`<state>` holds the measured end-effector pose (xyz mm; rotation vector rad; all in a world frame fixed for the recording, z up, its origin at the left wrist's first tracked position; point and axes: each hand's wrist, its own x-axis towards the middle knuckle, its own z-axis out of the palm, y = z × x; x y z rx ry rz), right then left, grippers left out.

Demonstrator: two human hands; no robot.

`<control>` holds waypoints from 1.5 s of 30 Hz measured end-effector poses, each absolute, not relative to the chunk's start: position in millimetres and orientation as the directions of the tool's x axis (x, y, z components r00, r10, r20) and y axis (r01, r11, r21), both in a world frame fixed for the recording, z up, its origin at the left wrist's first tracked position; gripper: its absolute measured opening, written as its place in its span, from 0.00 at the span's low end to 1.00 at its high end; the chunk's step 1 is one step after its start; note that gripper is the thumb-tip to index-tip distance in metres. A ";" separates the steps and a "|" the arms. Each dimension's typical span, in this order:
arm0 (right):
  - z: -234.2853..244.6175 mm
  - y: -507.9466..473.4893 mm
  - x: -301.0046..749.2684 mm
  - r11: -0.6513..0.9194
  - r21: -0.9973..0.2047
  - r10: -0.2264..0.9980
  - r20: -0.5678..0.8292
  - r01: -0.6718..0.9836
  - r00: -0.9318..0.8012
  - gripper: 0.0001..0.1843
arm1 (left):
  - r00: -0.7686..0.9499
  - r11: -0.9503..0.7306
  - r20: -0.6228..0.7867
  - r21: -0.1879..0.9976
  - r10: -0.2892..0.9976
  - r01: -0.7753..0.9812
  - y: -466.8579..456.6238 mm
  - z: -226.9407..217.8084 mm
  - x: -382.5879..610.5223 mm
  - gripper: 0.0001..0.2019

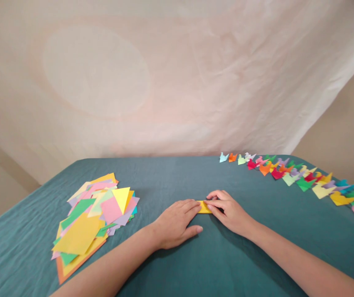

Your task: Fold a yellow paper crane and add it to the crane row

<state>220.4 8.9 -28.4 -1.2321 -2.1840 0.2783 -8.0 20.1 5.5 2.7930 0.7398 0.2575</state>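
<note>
A small folded yellow paper lies on the teal tablecloth in front of me. My left hand rests flat on the cloth, fingers stretched out, fingertips pressing the paper's left end. My right hand covers the paper's right part, its fingers held together and pressed down on it. Most of the paper is hidden beneath the fingers.
A loose pile of coloured paper squares lies at the left. A curved row of several folded paper figures in many colours runs along the right back edge. A pale cloth backdrop hangs behind the table.
</note>
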 end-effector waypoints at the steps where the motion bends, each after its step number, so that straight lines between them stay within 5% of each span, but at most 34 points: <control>1: -28.1 8.8 220.3 0.547 -0.456 0.830 0.407 0.702 -0.382 0.13 | 0.859 -0.847 0.114 0.272 0.499 0.457 20.7 4.9 -8.5 0.26; 11: -17.4 -4.8 213.3 0.724 -0.258 0.673 0.468 0.639 -0.573 0.13 | 0.870 -0.860 0.102 0.241 0.482 0.449 21.5 9.5 -8.1 0.25; 21: -18.2 -4.9 212.5 0.718 -0.206 0.681 0.407 0.665 -0.609 0.14 | 0.877 -0.871 0.101 0.214 0.470 0.443 21.2 9.9 -8.4 0.25; 33: -14.2 -10.0 208.4 0.745 0.073 0.604 0.348 0.663 -0.717 0.14 | 0.878 -0.880 0.096 0.127 0.469 0.457 20.9 7.3 -8.2 0.28; 45: 2.5 -17.6 213.4 0.653 0.146 0.709 0.224 0.743 -0.668 0.10 | 0.883 -0.885 0.086 0.114 0.461 0.450 23.1 5.2 -8.6 0.29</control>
